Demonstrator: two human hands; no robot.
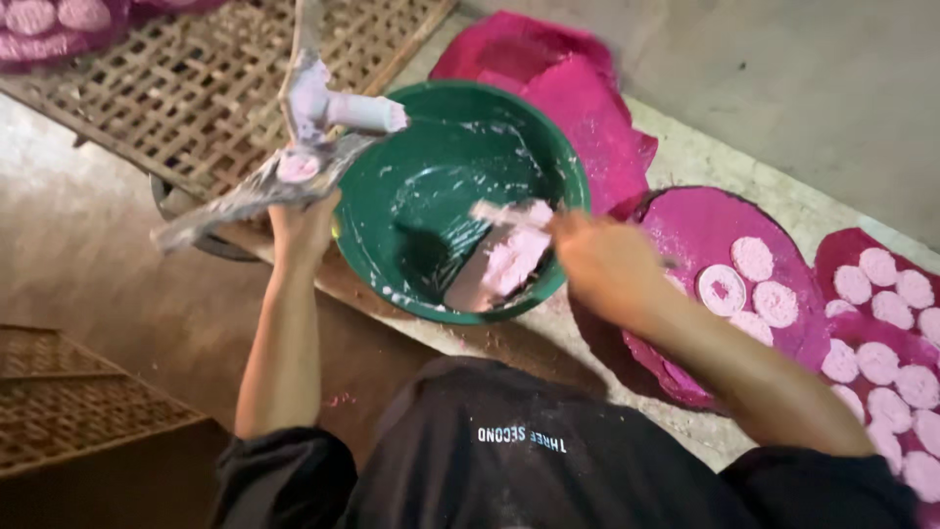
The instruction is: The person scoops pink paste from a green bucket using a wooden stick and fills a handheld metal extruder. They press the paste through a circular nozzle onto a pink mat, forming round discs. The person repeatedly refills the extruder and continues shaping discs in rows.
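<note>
Tilting toward the person, a green basin (431, 186) is being steadied at its near-left rim, where the left hand (302, 223) is being kept clenched around a grey, paste-smeared sheet (245, 194) that is being held out to the left of that hand. Just above the left hand, a pale pink, paste-coated tool with a short cylindrical arm (328, 106) is being carried on the same sheet, against the basin's left edge. Inside the basin, a flat scraper (501, 257) loaded with pale pink paste is being gripped by the right hand (602, 264), fingers closed on its upper end, the blade being pressed down and to the left of that hand against the smeared inner wall. To the right of the right hand, round pale pink discs (754, 284) are being kept in rows on magenta cloths (705, 230), touching or nearly touching one another. Beyond the right hand, more folded magenta cloth (578, 88) is being left beside the basin's far rim. Behind the left hand, a woven bamboo rack (196, 88) is being used as a surface.
</note>
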